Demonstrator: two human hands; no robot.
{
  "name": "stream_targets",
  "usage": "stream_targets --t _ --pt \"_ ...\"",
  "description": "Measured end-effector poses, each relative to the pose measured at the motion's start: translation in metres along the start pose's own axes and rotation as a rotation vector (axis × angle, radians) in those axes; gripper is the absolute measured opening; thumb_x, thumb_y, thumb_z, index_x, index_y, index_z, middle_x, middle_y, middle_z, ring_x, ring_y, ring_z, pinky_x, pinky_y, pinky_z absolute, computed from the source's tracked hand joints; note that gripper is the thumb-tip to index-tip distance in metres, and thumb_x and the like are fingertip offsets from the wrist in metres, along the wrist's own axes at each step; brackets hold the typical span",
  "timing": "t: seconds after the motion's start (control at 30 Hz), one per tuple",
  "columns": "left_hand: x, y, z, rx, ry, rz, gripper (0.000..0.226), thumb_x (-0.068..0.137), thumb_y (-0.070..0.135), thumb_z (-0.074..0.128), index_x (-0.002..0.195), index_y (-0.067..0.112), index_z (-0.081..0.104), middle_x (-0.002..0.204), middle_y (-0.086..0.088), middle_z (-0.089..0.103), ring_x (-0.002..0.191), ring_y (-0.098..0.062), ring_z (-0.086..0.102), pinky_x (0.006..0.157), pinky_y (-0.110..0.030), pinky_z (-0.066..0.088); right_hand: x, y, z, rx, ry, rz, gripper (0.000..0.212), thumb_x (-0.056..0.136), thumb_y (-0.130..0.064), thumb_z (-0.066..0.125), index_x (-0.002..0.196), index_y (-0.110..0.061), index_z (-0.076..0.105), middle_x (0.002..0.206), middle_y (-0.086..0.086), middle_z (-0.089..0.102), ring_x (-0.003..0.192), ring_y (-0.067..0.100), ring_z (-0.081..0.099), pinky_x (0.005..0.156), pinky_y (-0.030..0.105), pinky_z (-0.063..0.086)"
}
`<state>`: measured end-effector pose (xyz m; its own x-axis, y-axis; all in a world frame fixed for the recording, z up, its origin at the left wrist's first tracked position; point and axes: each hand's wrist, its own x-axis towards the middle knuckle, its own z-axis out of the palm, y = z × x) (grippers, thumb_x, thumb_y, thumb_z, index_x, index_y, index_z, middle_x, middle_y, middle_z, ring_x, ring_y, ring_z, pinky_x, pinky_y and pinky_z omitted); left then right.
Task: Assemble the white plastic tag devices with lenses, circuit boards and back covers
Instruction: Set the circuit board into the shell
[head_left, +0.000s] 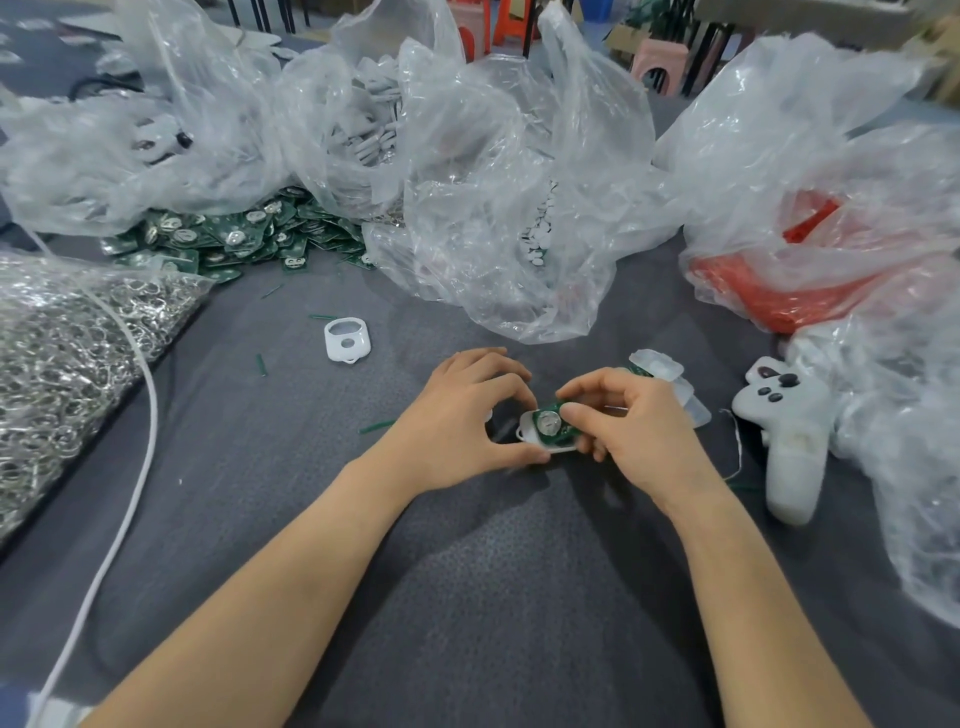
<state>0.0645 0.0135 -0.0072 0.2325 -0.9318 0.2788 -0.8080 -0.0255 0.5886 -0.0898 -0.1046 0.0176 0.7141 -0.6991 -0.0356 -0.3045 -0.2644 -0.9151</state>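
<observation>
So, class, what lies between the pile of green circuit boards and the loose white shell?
Between pile and shell: only two thin green slivers on the grey cloth, in the head view.

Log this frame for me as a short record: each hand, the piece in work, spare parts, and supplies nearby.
left hand: grips one end of the white tag shell
right hand: holds the other end, thumb on the circuit board
piece in work: board with round silver cell sits in the shell; no back cover on
spare shell: alone on the grey cloth
supplies: board pile, ring bag
</observation>
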Motion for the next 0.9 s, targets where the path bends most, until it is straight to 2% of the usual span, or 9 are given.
stream_targets --t 0.4,0.6,0.77,0.9 --pt "0.0004 0.0042 -0.0006 0.018 0.013 0.037 0.043 0.068 0.046 0.081 0.094 0.015 0.069 0.115 0.004 0.063 0.125 -0.017 0.046 0.105 -0.044 0.034 -0.0002 0.0008 0.0044 -0.07 0.005 -0.039 0.02 0.083 -0.009 0.072 0.081 -0.029 0.069 0.071 -0.007 0.069 0.055 -0.005 0.058 0.049 0.011 0.043" --pt "0.001 0.0032 -0.0003 0.029 0.006 0.043 0.043 0.068 0.049 0.08 0.093 0.015 0.067 0.112 0.005 0.064 0.122 -0.016 0.047 0.104 -0.042 0.034 0.002 0.0028 0.0059 -0.179 0.036 -0.083 0.017 0.081 -0.013 0.074 0.083 -0.029 0.07 0.086 -0.003 0.067 0.062 0.002 0.057 0.06 0.016 0.043" --pt "0.001 0.0033 0.0009 0.057 0.014 0.042 0.044 0.067 0.048 0.081 0.091 0.015 0.066 0.112 0.006 0.064 0.122 -0.015 0.048 0.106 -0.042 0.031 0.0015 0.0027 0.0079 -0.216 0.062 -0.112 0.019 0.078 -0.01 0.076 0.083 -0.027 0.07 0.085 -0.009 0.06 0.061 -0.005 0.054 0.063 0.01 0.043" --pt "0.0002 0.0044 0.0018 0.073 0.016 0.018 0.043 0.067 0.049 0.08 0.09 0.016 0.065 0.112 0.009 0.063 0.125 -0.013 0.045 0.111 -0.045 0.022 0.002 0.0056 0.0082 -0.149 0.048 -0.06 0.025 0.078 -0.007 0.074 0.089 -0.028 0.065 0.081 -0.006 0.058 0.05 0.002 0.044 0.056 0.017 0.043"
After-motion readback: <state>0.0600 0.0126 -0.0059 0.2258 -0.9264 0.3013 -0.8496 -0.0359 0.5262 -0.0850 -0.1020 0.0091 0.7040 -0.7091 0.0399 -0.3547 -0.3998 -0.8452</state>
